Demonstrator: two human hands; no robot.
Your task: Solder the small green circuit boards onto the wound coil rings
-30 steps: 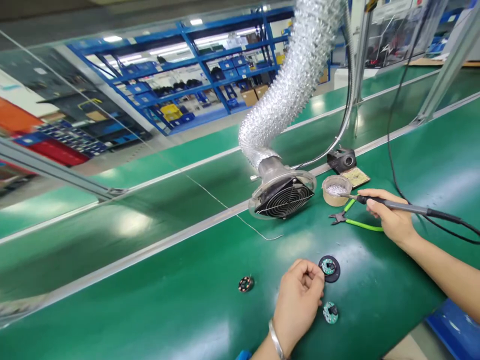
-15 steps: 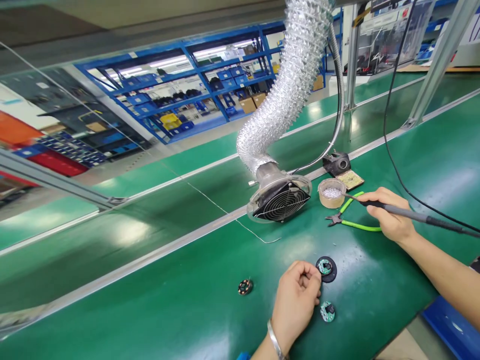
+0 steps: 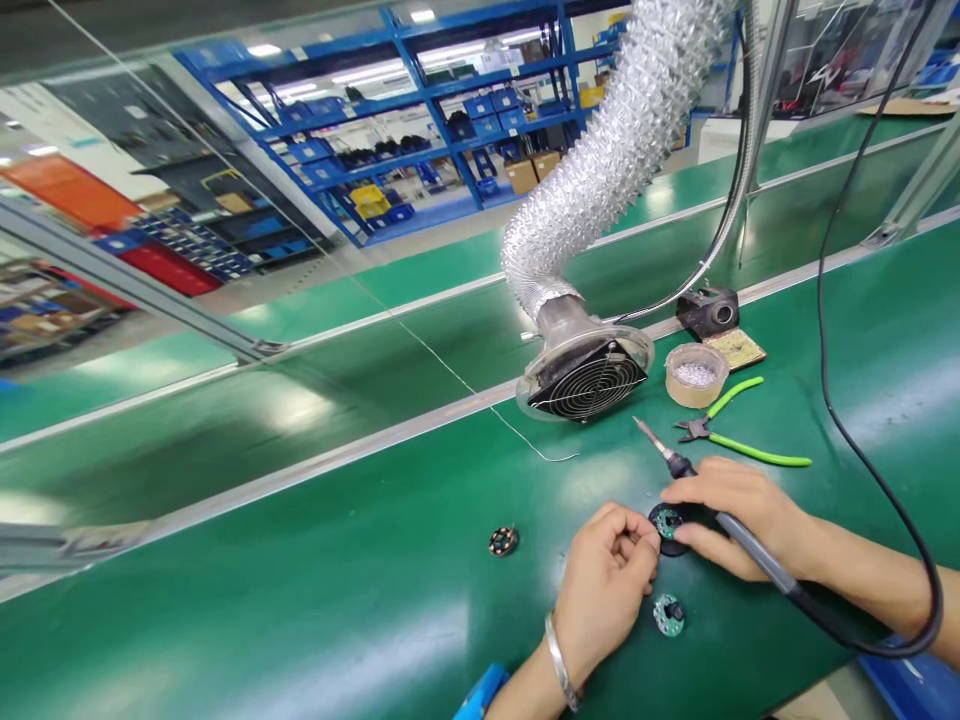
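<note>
My right hand (image 3: 739, 515) holds a soldering iron (image 3: 756, 550), its bare metal tip pointing up and left over the bench. The thumb and a finger of that hand reach to a round green circuit board (image 3: 665, 521) on a black disc (image 3: 675, 546). Pinched closed at the left edge of this board is my left hand (image 3: 609, 565); whatever lies between its fingertips is hidden. A second round board (image 3: 668, 615) with a black part on it lies just below. Off to the left rests a small ring of copper coils (image 3: 503, 541).
Green-handled cutters (image 3: 757, 452), a tub of solder bits (image 3: 697, 375) and an iron stand (image 3: 709, 312) with a sponge are behind my right hand. A fume extractor hood (image 3: 589, 380) hangs low over the bench. Solder wire (image 3: 517, 430) dangles beside it. The iron's black cable (image 3: 829, 380) loops at right.
My right hand has come from the solder tub down to the round board, bringing the soldering iron along. My left hand stays pinched at the board's edge. The view has shifted slightly.
</note>
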